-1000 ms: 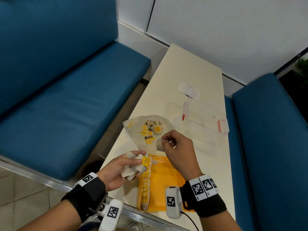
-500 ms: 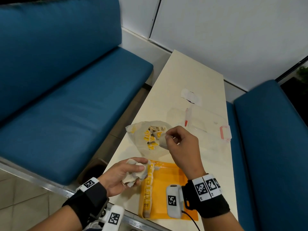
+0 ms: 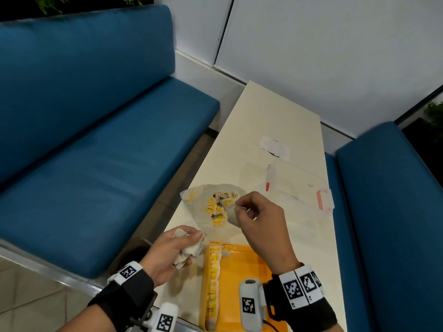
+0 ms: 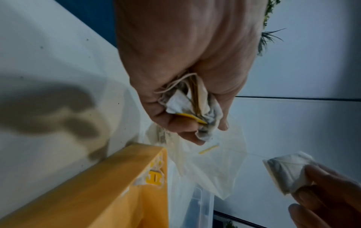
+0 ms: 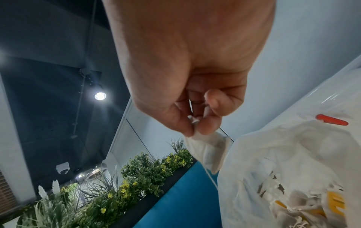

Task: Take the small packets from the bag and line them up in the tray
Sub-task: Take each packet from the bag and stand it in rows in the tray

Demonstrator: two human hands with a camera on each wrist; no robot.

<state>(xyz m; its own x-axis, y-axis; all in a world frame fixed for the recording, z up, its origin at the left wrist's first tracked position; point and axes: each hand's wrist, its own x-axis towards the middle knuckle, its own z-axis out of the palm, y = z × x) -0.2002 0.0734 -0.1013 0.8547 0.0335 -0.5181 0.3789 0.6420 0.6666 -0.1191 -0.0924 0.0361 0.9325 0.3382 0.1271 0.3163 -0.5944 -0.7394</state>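
Hands (image 3: 261, 226) on packets (image 3: 189, 245); string (image 5: 212, 179) only in right wrist view

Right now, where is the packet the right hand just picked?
In the head view, the packet hangs pinched in the right hand, over the bag, beyond the tray.

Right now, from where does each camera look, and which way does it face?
Head: worn high, looking forward and down at the table, tray and bag; both hands show.
Left wrist: looks along the left hand, which grips a bunch of packets.
Right wrist: looks along the right hand, which pinches one packet.
All three share the bag.
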